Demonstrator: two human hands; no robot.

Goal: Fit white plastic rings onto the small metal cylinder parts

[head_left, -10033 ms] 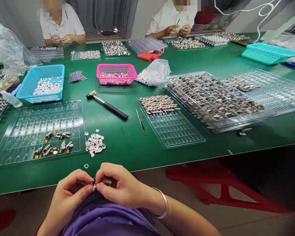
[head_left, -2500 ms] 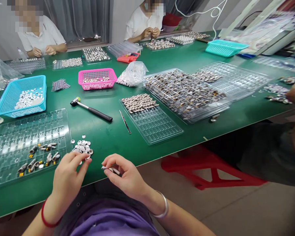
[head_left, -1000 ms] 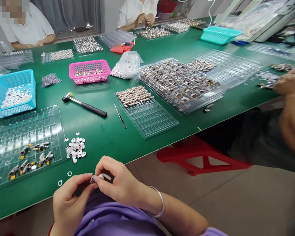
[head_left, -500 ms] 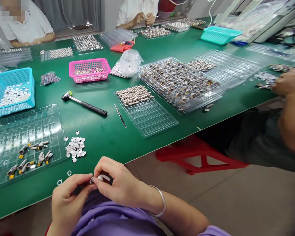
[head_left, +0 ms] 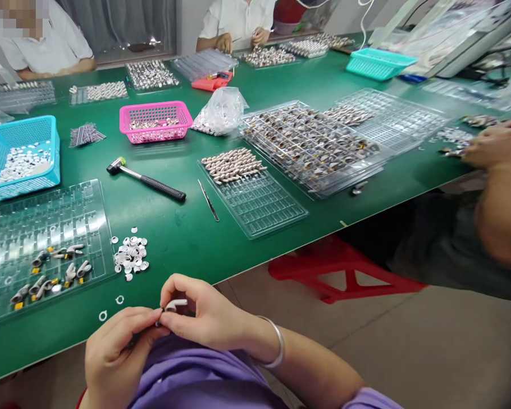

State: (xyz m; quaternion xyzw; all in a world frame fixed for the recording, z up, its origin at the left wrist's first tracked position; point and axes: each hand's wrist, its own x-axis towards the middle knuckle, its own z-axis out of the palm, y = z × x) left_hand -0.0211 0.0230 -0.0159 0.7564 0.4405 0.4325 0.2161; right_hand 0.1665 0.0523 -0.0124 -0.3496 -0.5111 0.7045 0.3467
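Note:
Just off the table's front edge, my right hand (head_left: 196, 311) pinches a white earbud housing (head_left: 177, 304) with its pale stem pointing right. My left hand (head_left: 121, 338) is closed too, thumb and forefinger pressed on the dark end of the same piece. Fingertips hide where the two hands meet on it. On the table nearby lie two small white rings (head_left: 119, 299) and a pile of small white round caps (head_left: 131, 254). Left of the pile, a clear plastic tray (head_left: 94, 196) holds several loose earbud parts (head_left: 38, 287) with yellow tabs.
A rubber mallet (head_left: 147, 180) and tweezers (head_left: 208, 200) lie mid-table. Beyond stand a blue basket (head_left: 46, 176), a pink basket (head_left: 153, 134) and a half-filled tray (head_left: 264, 210). Stacked trays (head_left: 310, 147) sit to the right. A co-worker's hand (head_left: 489, 146) is at the right edge; a red stool (head_left: 344, 278) stands below.
My hands have shifted slightly, and the earbud housing has turned so its stem points more level to the right. Across the table, a co-worker's hands have moved apart.

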